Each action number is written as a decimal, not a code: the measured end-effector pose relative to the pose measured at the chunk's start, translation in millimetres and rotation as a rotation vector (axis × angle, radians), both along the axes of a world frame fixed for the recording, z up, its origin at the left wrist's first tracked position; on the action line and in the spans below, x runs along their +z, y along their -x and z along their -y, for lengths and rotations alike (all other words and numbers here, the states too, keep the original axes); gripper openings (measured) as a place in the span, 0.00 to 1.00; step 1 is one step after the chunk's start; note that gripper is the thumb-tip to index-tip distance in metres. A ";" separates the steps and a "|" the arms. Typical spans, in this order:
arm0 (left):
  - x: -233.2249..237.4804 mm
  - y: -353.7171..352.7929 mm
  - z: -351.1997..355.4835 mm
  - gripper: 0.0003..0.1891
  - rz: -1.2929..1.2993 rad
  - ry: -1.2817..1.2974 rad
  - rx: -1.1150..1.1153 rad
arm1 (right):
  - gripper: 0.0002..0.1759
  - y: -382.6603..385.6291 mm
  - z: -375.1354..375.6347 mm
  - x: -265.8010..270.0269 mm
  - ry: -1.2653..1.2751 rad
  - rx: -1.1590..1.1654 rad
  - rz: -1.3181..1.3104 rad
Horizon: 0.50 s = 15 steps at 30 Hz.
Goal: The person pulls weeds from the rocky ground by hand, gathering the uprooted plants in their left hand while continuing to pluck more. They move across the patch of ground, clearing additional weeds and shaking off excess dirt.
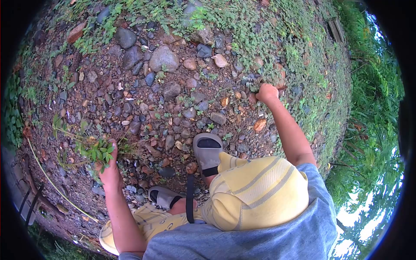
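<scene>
Person's L hand (pixel 108 168) has fingers shut round a bunch of pulled weeds (pixel 93 149), R hand (pixel 266 92) is fisted on a weed clump (pixel 256 81) prob. rooted among the stones (pixel 164 58), w/ plenty of green growth (pixel 303 60) unpulled beyond those fingertips.

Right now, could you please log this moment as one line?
left hand: shut on bunch of green leafy weeds | right hand: shut on low green ground plants | grey sandals on reddish stony ground
</scene>
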<state>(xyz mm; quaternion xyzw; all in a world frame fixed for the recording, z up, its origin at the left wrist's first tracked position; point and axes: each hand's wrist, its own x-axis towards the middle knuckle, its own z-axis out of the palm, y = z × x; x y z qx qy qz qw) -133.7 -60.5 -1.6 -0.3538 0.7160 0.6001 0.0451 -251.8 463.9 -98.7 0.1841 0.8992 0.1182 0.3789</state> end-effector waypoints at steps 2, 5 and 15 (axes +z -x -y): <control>0.3 -0.8 -1.5 0.21 -0.033 -0.001 0.039 | 0.24 -4.2 -4.5 -10.1 0.023 -0.007 -0.034; -0.9 -2.5 0.8 0.21 -0.042 -0.008 0.046 | 0.23 -10.9 -19.9 -16.5 0.083 -0.035 -0.034; 1.6 1.6 -7.2 0.21 -0.005 -0.005 0.035 | 0.20 -10.5 -4.5 0.9 0.018 0.052 -0.014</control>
